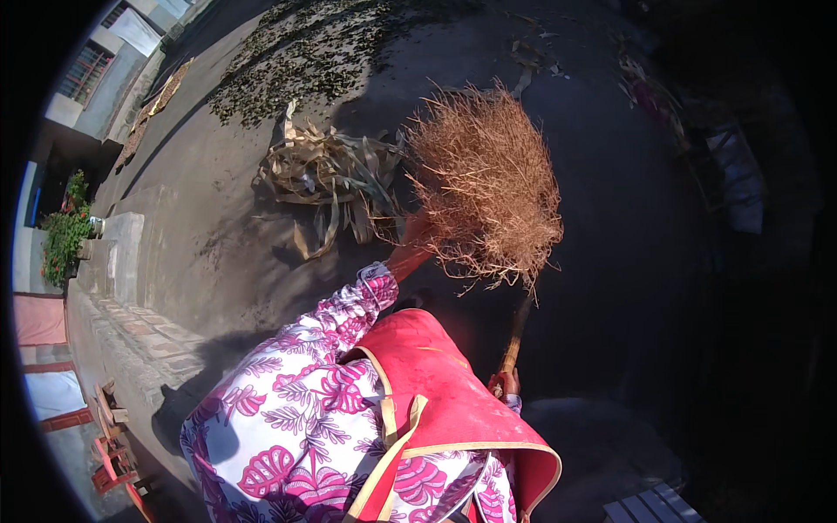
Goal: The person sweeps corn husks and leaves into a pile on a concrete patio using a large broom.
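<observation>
A broom of thin brown twigs (pixel 488 187) is raised in front of me, bristle head up and its wooden handle (pixel 516 340) running down toward my body. My right hand (pixel 504 382) is closed round the lower part of that handle. At the left side of the bristles is my left hand (pixel 422 234); the twigs cover its fingers, so their grip on the broom does not show. Just beyond it, a heap of dry, pale corn husks (pixel 327 166) lies on the ground. A red apron with yellow edging (pixel 427 357) hangs over my patterned clothing.
Dark green plant bits (pixel 296 65) are spread over the concrete at the far side. On the left are a low step edged with bricks (pixel 148 331), a leafy plant (pixel 65 240) and a red wooden frame (pixel 113 462). Deep shade covers the right. A slatted white piece (pixel 654 506) shows at bottom right.
</observation>
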`<state>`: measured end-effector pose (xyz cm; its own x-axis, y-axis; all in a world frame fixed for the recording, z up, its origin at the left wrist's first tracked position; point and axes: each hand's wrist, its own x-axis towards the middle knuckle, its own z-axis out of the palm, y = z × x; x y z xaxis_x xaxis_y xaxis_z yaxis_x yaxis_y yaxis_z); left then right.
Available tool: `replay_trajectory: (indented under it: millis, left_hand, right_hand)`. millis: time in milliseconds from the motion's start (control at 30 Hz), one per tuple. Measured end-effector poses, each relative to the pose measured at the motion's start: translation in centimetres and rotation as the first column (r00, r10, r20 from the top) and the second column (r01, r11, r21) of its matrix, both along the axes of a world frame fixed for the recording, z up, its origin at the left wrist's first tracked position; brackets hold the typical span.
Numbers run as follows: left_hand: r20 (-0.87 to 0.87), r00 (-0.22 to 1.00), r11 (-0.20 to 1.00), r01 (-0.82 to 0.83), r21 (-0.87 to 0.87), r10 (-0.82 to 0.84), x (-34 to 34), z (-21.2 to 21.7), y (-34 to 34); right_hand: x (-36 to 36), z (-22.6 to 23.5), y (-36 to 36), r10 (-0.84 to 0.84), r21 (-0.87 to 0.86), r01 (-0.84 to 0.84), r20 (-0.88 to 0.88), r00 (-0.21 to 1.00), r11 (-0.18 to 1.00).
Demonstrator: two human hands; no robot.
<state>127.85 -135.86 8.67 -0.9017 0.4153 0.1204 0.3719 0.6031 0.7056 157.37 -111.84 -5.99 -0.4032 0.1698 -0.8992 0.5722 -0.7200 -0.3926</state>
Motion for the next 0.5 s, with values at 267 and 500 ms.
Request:
replay_trajectory:
  millis: [267,500]
  left_hand:
    - [0.086,0.993,0.958,0.054,0.283,-0.081,-0.4,-0.2,1.4]
    - [0.132,0.953,0.896,0.204,0.394,-0.275,-4.2,-1.3,2.3]
  right_hand:
    - [2.1,-2.8,-3.0,0.127,0.134,-0.140,0.099,0.987,0.981]
    - [1.9,-2.8,-6.5,-0.046,0.257,0.033,0.045,0.998,0.966]
